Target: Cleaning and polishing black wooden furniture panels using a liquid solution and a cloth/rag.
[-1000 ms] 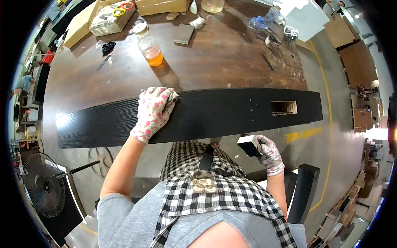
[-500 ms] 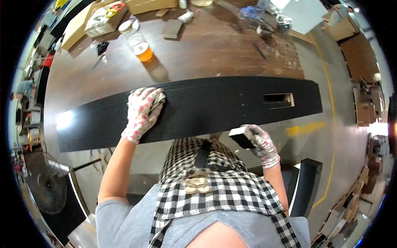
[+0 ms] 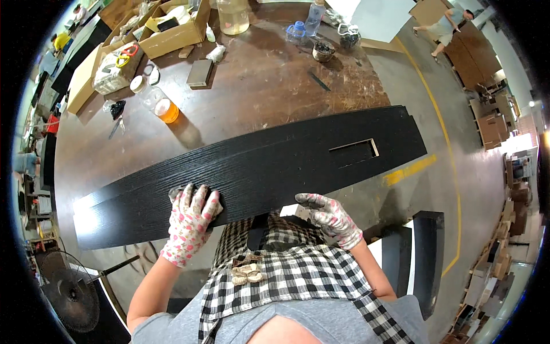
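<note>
The long black wood-grain board (image 3: 258, 166) lies across the middle of the frame, slanting from lower left to upper right, resting on the brown worktable (image 3: 258, 92) with its right end hanging out over the grey floor. A rectangular slot (image 3: 353, 153) is cut through it toward the right end. My left hand (image 3: 189, 223), in a white glove with pink spots, lies flat on the board's near edge, fingers spread, pressing a small grey cloth or pad (image 3: 182, 194) against the surface. My right hand (image 3: 331, 218), in a stained glove, sits just off the near edge, at centre right, fingers loosely curled; I cannot tell whether it holds anything or touches the board.

As I judge it, the board is laid out and I am working its face with the pad. The surface looks evenly dark along its whole length, so I cannot tell how much is covered and how much remains.

Farther out, a clear bottle with orange liquid (image 3: 157, 103) lies on the table at upper left, near cardboard boxes (image 3: 172, 34). More black panels (image 3: 427, 252) stand at lower right, and a fan (image 3: 71, 292) at lower left.
</note>
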`<control>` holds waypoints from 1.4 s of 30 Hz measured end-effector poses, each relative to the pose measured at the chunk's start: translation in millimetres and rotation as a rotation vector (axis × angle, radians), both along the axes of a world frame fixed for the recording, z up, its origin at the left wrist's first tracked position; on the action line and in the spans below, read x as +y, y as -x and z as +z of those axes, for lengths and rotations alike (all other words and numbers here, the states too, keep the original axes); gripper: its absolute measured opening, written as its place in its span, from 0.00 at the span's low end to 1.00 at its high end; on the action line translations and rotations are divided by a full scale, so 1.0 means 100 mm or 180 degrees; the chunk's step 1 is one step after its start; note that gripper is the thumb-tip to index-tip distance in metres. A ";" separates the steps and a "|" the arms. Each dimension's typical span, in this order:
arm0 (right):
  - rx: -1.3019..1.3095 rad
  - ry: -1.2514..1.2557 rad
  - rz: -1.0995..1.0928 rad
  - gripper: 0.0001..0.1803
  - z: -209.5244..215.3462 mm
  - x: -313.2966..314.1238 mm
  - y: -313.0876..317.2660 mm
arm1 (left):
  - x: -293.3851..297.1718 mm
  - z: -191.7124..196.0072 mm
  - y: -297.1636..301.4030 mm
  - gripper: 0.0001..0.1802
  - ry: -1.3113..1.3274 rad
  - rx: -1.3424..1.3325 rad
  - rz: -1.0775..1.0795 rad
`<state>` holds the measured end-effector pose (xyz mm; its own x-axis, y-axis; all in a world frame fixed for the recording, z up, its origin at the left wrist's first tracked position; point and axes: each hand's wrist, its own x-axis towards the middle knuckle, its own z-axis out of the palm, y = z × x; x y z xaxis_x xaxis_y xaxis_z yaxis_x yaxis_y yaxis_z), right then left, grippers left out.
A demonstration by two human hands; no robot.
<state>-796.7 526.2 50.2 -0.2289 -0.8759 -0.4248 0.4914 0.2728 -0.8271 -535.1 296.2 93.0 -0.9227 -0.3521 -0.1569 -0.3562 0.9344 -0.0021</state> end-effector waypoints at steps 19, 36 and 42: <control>0.0099 0.1543 -0.0521 0.38 0.41 -0.21 0.30 | -1.70 0.64 0.52 0.28 -0.3060 0.0815 -0.0096; 0.1295 0.1432 -0.1672 0.18 0.13 -1.37 0.86 | -0.80 -0.30 0.93 0.15 -0.0247 0.1866 0.0619; 0.2375 0.1146 -0.1772 0.17 -0.18 -1.57 0.87 | -0.35 -0.09 1.11 0.24 -0.1401 0.2563 0.0330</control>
<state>-884.0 369.4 32.6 -0.7461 -0.6108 0.2649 -0.2062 -0.1662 -0.9643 -645.9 260.7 84.1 -0.7787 -0.4998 0.3793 -0.1779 0.7556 0.6304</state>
